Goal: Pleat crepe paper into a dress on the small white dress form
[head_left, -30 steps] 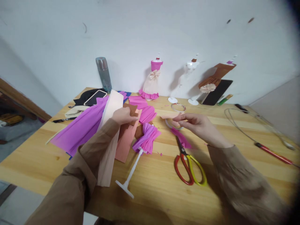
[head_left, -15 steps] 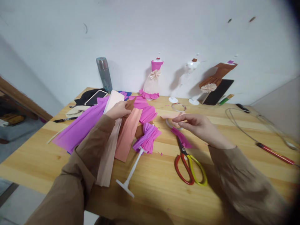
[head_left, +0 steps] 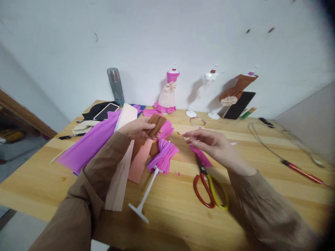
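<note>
Between the fingers and thumb of my left hand [head_left: 138, 127] is a piece of brown pleated crepe paper [head_left: 156, 125], raised above other paper. My right hand [head_left: 209, 141] pinches what looks like a thin tape roll [head_left: 185, 138], tilted and mostly hidden by the fingertips. Below lie scissors [head_left: 202, 170] with one red and one yellow handle, their blades partly under a magenta strip [head_left: 200, 155]. A small white mannequin stand [head_left: 148, 190] lies on its side between my hands, dressed in a purple-pink pleated skirt [head_left: 163, 155].
Crepe paper strips in purple [head_left: 91, 143], peach [head_left: 141, 162] and beige [head_left: 116, 191] cover the left side. Along the wall stand a thermos [head_left: 115, 87], a pink-dressed mannequin [head_left: 170, 92], a bare one [head_left: 209, 78] and a brown-dressed one [head_left: 244, 82]. A red-handled tool [head_left: 300, 172] with cable lies right.
My left hand has lifted the brown pleated paper from the pile and moved it slightly right. My right hand has shifted a little left, raising the thin tape roll off the table.
</note>
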A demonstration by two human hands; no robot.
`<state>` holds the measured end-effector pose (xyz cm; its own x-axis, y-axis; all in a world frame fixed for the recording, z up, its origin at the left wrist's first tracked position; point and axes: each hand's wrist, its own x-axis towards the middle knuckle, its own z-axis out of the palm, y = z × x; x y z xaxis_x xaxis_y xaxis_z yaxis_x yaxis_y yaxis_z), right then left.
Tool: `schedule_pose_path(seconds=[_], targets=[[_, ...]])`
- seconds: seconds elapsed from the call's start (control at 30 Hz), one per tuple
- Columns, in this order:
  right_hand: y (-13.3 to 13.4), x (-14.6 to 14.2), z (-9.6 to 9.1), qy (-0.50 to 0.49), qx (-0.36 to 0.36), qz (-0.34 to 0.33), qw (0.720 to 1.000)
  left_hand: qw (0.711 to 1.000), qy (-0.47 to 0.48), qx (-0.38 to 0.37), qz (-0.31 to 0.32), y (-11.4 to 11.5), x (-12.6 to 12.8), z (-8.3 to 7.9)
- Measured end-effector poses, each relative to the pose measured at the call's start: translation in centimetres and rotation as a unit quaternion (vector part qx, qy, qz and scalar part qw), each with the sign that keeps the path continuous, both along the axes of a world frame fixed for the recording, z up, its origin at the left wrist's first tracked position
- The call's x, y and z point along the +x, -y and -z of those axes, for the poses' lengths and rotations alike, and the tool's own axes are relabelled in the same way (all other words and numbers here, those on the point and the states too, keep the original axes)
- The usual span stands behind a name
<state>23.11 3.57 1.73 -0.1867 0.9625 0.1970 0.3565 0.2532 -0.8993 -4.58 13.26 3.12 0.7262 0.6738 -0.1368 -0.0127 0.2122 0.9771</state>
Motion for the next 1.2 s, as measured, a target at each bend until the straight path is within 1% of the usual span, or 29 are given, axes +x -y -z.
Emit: schedule_pose_path(seconds=[0.07,0.13,0.2,0.23,0.3,0.33,0.4,0.47,0.53,0.57,0.6,0.63,0.67,0.7,0.73,0.77,0.8,0.87,0.93,0.97,1.03,1.07,1.13,1.17,1.2], targets=[[0.7,-1.0,-0.6,-0.038,0.0,0.007,0.999,0.998,-0.018,0.04,0.038,1.1,0.9,-0.6],[1.1,-2.1,-1.1,-0.079,-0.005,0.026,0.996,0.99,-0.06,0.112,0.058,2.4,1.8,-1.4],[1.4,-3.0,-1.5,-0.103,-0.026,0.034,0.994,0.975,-0.111,0.188,0.041,3.8,2.7,-2.1],[1.4,-3.5,-1.5,-0.102,-0.036,0.03,0.994,0.965,-0.13,0.227,0.03,4.4,3.2,-2.3],[1.3,-4.1,-1.4,-0.08,-0.042,0.018,0.996,0.95,-0.143,0.278,0.004,5.6,3.9,-2.8],[1.3,-4.2,-1.3,-0.065,-0.041,0.016,0.997,0.945,-0.146,0.293,-0.014,6.0,4.2,-3.0],[1.3,-4.0,-1.1,-0.051,-0.035,0.027,0.998,0.945,-0.145,0.29,-0.05,6.6,4.4,-3.4],[1.5,-3.2,-1.3,-0.055,-0.027,0.053,0.997,0.95,-0.154,0.259,-0.075,6.7,4.2,-3.8],[1.8,-1.7,-2.0,-0.047,-0.014,0.059,0.997,0.948,-0.193,0.235,-0.09,6.4,3.6,-4.2],[2.1,-0.9,-2.4,-0.027,-0.009,0.042,0.999,0.94,-0.224,0.241,-0.096,6.1,3.3,-4.2],[2.3,-0.2,-3.0,0.003,-0.01,0.003,1.0,0.925,-0.258,0.262,-0.1,5.8,3.0,-4.2],[2.6,0.4,-3.5,0.048,-0.017,-0.065,0.997,0.904,-0.291,0.295,-0.1,5.4,2.8,-3.9],[2.8,0.8,-3.8,0.108,-0.037,-0.152,0.982,0.879,-0.322,0.338,-0.092,5.1,2.6,-3.6],[2.9,1.0,-4.0,0.161,-0.054,-0.229,0.958,0.852,-0.35,0.382,-0.076,4.7,2.5,-3.1],[3.0,1.0,-3.9,0.203,-0.07,-0.296,0.931,0.826,-0.377,0.416,-0.053,4.4,2.5,-2.6],[3.0,0.7,-3.7,0.234,-0.082,-0.339,0.908,0.805,-0.399,0.438,-0.028,4.2,2.6,-2.0],[3.0,0.2,-3.2,0.252,-0.088,-0.364,0.892,0.79,-0.42,0.446,0.001,4.0,2.7,-1.5],[2.9,-0.8,-2.1,0.266,-0.096,-0.388,0.877,0.773,-0.454,0.44,0.057,3.8,2.9,-0.7],[2.9,-1.5,-1.5,0.261,-0.101,-0.41,0.868,0.761,-0.475,0.432,0.093,3.8,2.8,-0.7],[3.0,-1.7,-1.5,0.245,-0.095,-0.425,0.866,0.759,-0.478,0.431,0.096,3.9,2.6,-1.1],[3.2,-1.5,-2.2,0.184,-0.078,-0.474,0.857,0.772,-0.469,0.422,0.077,4.2,2.1,-2.4],[3.4,-1.2,-2.8,0.14,-0.076,-0.505,0.848,0.792,-0.453,0.405,0.061,4.4,1.8,-3.2],[3.6,-0.5,-4.0,0.063,-0.089,-0.549,0.829,0.844,-0.4,0.354,0.048,4.8,1.4,-4.7],[3.7,-0.1,-4.5,0.037,-0.088,-0.546,0.832,0.866,-0.371,0.332,0.057,5.0,1.4,-5.2],[3.7,0.2,-4.9,0.02,-0.081,-0.528,0.845,0.883,-0.347,0.308,0.069,5.3,1.5,-5.5]])
